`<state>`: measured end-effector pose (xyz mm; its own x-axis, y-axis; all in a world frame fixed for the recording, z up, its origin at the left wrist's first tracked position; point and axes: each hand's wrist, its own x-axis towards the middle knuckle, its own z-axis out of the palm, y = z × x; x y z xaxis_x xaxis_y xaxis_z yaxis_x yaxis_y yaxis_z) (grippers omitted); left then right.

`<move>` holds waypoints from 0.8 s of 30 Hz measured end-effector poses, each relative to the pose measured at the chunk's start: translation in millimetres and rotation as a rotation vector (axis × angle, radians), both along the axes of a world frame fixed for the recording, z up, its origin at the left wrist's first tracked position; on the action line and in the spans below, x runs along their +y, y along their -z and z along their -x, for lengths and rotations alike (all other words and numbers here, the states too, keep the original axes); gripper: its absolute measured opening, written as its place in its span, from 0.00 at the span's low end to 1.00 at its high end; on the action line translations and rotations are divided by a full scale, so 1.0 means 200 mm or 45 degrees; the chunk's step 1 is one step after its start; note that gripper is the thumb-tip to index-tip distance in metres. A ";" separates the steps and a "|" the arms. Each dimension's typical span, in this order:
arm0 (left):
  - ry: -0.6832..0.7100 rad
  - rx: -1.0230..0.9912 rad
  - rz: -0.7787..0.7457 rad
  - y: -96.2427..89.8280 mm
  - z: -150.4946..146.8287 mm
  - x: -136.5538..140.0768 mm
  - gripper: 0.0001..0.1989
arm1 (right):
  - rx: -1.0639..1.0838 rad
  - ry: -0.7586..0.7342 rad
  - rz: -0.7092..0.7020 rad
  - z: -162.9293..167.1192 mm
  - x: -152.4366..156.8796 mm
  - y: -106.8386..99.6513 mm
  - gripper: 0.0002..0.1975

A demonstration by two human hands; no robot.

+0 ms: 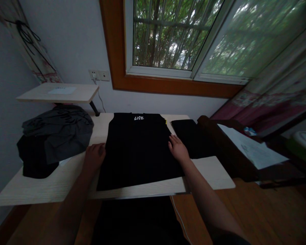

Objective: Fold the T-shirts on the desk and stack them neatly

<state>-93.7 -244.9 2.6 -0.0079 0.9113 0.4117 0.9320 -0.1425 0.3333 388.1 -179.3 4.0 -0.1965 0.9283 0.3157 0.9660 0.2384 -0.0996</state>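
A black fabric panel (140, 149) lies spread flat on the pale wooden table, with white handwritten marks (139, 118) near its far edge. A small yellow spot (166, 121) shows at its upper right edge. At the panel's left edge is my left hand (94, 156), its fingers curled in at the cloth border; the fingertips are dark and partly hidden. My right hand (177, 147) rests on the right edge with fingers stretched out and lying flat. Just beyond it on the right is a folded black cloth (191, 136).
Rumpled dark grey and black cloth (63, 129) is heaped at the left, under a small raised shelf (58, 92) holding a paper. The pale table (40, 190) ends close to my body. Papers (251, 146) lie on a dark brown surface at the right. A window (178, 37) is ahead.
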 end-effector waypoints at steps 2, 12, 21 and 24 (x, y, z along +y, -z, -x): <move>0.031 0.040 0.026 -0.01 -0.01 0.00 0.19 | 0.010 -0.002 -0.017 0.00 0.00 0.00 0.24; 0.112 -0.022 0.304 -0.07 -0.06 -0.04 0.27 | -0.055 0.120 -0.064 0.00 -0.06 -0.08 0.21; 0.107 -0.233 0.349 -0.10 -0.05 -0.05 0.27 | -0.175 0.426 0.104 0.07 -0.14 -0.14 0.21; 0.045 -0.309 0.401 -0.12 -0.04 -0.07 0.27 | -0.203 0.432 0.160 0.06 -0.19 -0.14 0.21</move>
<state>-85.6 -258.1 26.2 -0.0372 0.9941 0.1023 0.8170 -0.0287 0.5760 375.9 -216.9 32.3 0.0908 0.9783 0.1861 0.9936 -0.1017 0.0496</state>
